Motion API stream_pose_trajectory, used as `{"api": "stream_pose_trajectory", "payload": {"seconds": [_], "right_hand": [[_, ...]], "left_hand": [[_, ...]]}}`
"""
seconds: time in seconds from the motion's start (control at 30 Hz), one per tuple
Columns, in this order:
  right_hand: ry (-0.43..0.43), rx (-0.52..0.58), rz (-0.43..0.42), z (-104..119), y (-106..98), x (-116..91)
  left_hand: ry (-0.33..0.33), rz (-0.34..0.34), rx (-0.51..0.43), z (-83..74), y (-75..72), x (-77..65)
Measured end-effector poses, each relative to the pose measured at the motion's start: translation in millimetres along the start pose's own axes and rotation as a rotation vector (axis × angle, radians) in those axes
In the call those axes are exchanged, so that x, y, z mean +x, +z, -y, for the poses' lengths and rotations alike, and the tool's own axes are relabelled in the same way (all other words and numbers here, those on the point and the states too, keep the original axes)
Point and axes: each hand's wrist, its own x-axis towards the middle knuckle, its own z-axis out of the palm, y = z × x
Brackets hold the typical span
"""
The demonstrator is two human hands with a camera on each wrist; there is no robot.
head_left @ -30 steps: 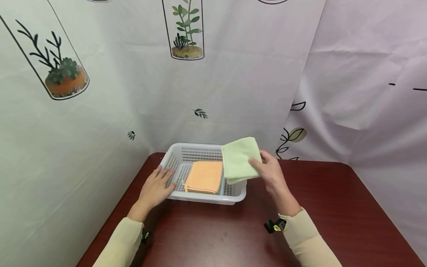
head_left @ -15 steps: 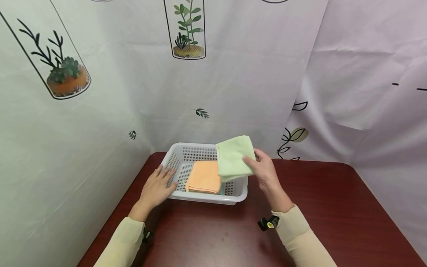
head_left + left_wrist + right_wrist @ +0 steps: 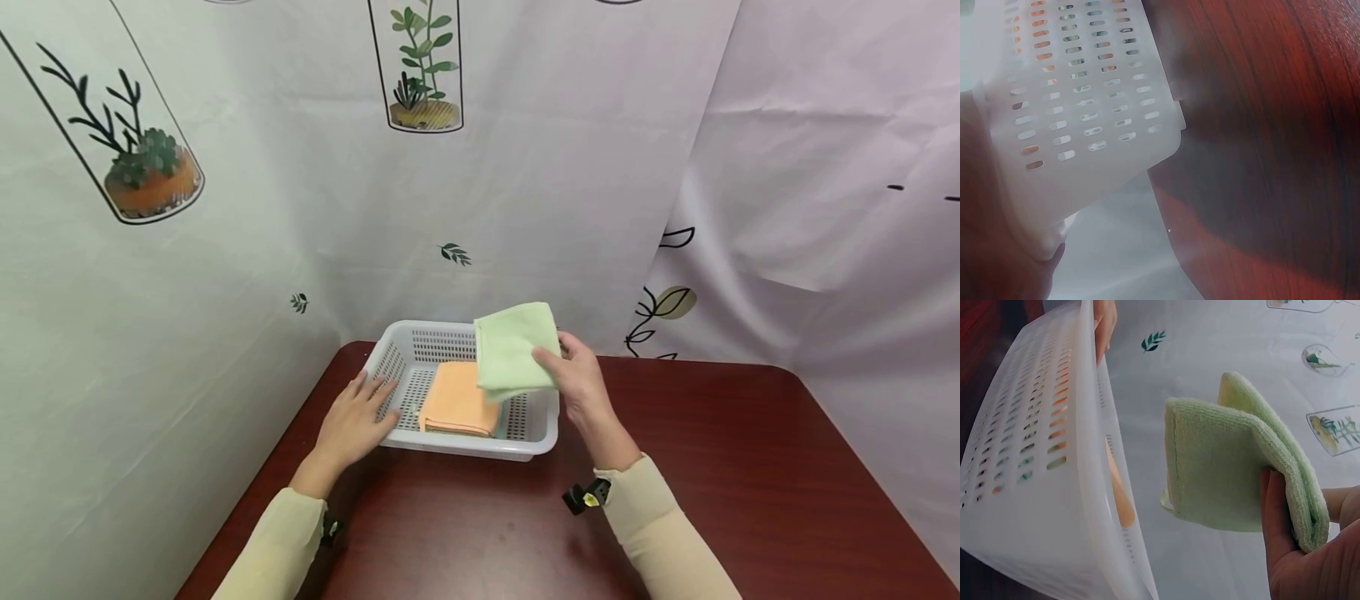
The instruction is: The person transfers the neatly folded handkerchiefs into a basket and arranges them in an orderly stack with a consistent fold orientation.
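Note:
My right hand (image 3: 583, 379) pinches a folded light-green towel (image 3: 516, 346) at its right edge, thumb on the near face. In the right wrist view the green towel (image 3: 1216, 462) hangs above the basket rim, folded in layers. Below it a folded orange towel (image 3: 457, 400) lies on top of other folded cloth inside the white plastic basket (image 3: 465, 447). Part of the orange towel is covered by the green one in the head view. My left hand (image 3: 352, 425) rests with spread fingers on the basket's left rim.
The basket stands on a dark red wooden table (image 3: 465, 525), near its back left edge. A pale cloth backdrop (image 3: 315, 167) with printed plants rises behind and at the left. A black wrist camera (image 3: 587, 497) sits on my right wrist.
My right hand has carried the green towel leftward, from the basket's right side to over the orange towel. My left hand stays in place on the rim.

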Motion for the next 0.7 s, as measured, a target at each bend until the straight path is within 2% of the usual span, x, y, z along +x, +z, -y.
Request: {"api": "stream_pose_trajectory", "payload": {"seconds": [0.7], "right_hand": [[0.004,0.052,0.014,-5,27,0]], "left_hand": [[-0.004,0.009,-0.004,3.1,3.7,0.1]]}}
